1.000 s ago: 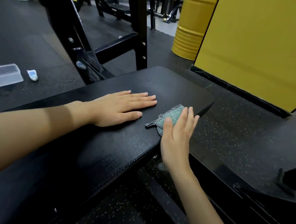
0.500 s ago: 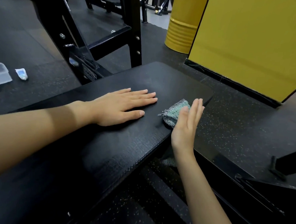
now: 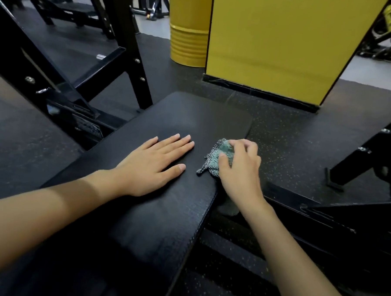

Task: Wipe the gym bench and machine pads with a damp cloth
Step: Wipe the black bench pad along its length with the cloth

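Your left hand [image 3: 152, 166] and right hand [image 3: 240, 173] are both bare, with short, neatly trimmed nails in a plain natural finish. Your left forearm [image 3: 50, 219] and right forearm [image 3: 297, 266] are bare too, uncovered from the wrist to the edge of view. A soft band of shadow crosses your left forearm just behind the wrist.
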### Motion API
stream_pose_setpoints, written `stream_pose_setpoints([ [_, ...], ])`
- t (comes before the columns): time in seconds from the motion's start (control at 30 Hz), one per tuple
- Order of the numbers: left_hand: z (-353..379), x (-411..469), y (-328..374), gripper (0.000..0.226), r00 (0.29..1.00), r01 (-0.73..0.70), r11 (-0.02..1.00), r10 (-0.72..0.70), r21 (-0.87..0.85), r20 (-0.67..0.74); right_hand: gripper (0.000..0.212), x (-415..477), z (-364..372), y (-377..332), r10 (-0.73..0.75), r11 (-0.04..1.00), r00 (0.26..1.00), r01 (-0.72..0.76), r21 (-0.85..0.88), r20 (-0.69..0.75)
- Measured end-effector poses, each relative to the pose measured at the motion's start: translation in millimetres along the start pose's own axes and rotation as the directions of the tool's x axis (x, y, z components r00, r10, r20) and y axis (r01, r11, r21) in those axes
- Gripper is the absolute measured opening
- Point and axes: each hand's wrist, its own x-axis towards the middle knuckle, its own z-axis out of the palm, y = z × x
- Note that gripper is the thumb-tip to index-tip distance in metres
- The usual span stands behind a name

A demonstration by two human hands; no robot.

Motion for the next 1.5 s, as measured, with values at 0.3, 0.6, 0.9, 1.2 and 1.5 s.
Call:
stream_pose_setpoints([
  [0.3,-7.8,-0.6,1.1,0.107,1.0,-0.017,0.976,0.016,-0.217,-0.007,0.016,28.3,-50.2,-53.2,-0.031,0.998,0.996,0.036,0.059,-0.084],
  [0.6,-41.5,3.9,34.1,0.054,0.997,-0.074,0.47,0.023,-0.879,-0.072,0.02,41.8,-78.7,-93.6,-0.15,0.969,0.978,0.175,0.174,-0.145],
  [0.9,-72.5,16.2,82.3,0.012,0.944,-0.165,0.317,-0.223,-0.934,-0.242,0.074,52.5,-110.1,-73.5,0.159,0.757,0.863,-0.418,0.501,0.479],
  [1.2,-103.4,7.6,70.5,0.006,0.913,-0.076,0.529,-0.303,-0.845,-0.272,0.066,30.9,-120.1,-57.5,0.084,0.923,0.721,-0.317,0.219,0.687],
  [1.5,-111.3,-2.5,47.6,0.03,0.808,-0.061,0.782,-0.326,-0.62,-0.491,0.014,24.3,-116.5,-66.6,-0.102,0.979,0.935,0.035,0.199,0.339],
])
